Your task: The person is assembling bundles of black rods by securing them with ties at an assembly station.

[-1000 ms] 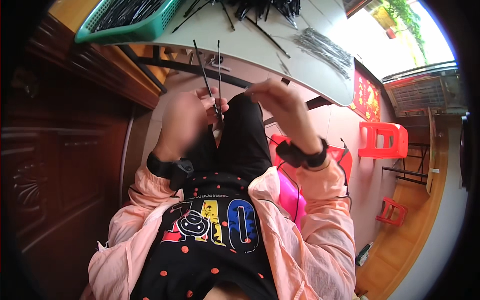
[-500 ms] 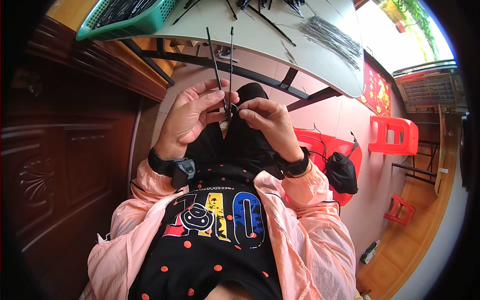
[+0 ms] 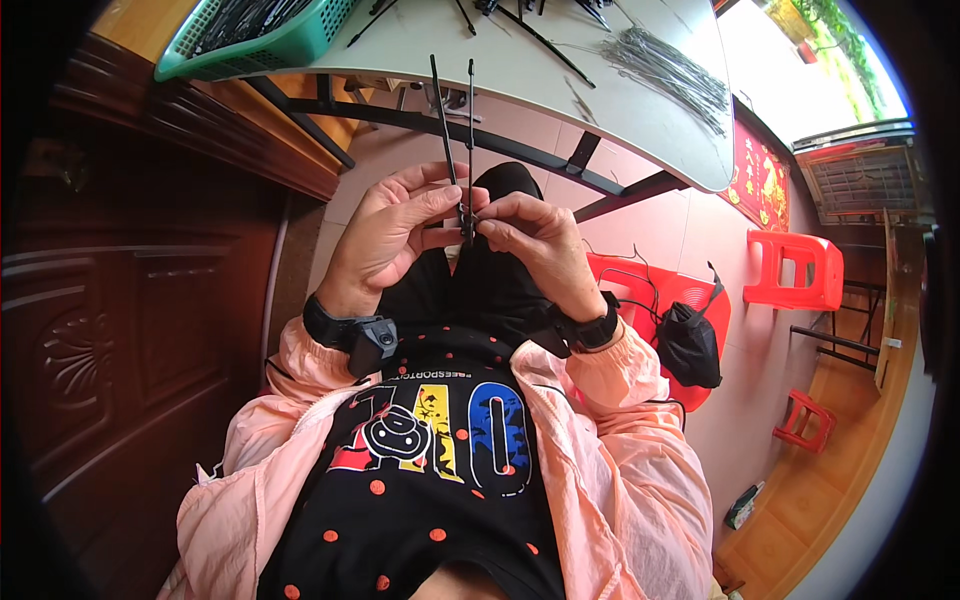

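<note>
Over my lap, a folded piece with two thin black rods [image 3: 444,115] stands upright between my hands, its rods spread slightly apart at the top. My left hand [image 3: 405,225] grips it near the lower end, with thumb and fingers closed around the rods. Close against its right side, my right hand [image 3: 535,240] has thumb and forefinger pinched at the joined lower end. Whatever small part sits between those right fingertips is too small to make out.
Ahead is a white table [image 3: 640,130] with a bundle of thin silvery wires [image 3: 670,75], more black rods [image 3: 545,45] and a green basket [image 3: 250,55] of black pieces. A red stool [image 3: 795,270] and a black pouch [image 3: 688,345] are to my right. A dark wooden panel [image 3: 130,330] stands left.
The rods have shifted slightly to the right and stand closer together. My right fingertips have moved in against the lower end. Both hands keep their hold.
</note>
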Tool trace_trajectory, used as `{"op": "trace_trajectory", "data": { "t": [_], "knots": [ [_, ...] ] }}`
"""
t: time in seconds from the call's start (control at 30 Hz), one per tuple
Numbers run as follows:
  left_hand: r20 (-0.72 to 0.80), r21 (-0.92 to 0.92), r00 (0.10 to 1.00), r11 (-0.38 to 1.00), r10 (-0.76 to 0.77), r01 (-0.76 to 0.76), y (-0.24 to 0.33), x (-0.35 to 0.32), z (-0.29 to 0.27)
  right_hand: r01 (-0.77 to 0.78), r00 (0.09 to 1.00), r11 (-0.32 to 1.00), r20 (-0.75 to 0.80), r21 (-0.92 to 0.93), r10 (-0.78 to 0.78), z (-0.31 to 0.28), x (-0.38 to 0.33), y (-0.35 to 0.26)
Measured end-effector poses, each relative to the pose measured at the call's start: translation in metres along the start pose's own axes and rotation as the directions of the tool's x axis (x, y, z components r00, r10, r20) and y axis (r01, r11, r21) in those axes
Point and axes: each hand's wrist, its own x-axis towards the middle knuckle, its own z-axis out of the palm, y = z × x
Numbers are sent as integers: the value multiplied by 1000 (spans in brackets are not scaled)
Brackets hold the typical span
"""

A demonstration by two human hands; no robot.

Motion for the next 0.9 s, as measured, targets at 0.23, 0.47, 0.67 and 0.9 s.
{"op": "trace_trajectory", "data": {
  "t": [0.23,0.47,0.67,0.9],
  "knots": [
    [-18,13,1000,1000,-17,17,-2,1,0,25,1000,1000,4,0,-25,0,1,2],
    [6,-6,1000,1000,-11,12,-4,2,-3,26,1000,999,-7,-18,-27,-1,2,3],
    [23,-48,999,998,-27,28,-3,1,-3,140,988,984,-54,-112,-147,2,1,6],
    [111,-143,994,990,17,-1,-11,4,-4,405,877,836,-102,-370,-470,6,5,14]
  ]
}}
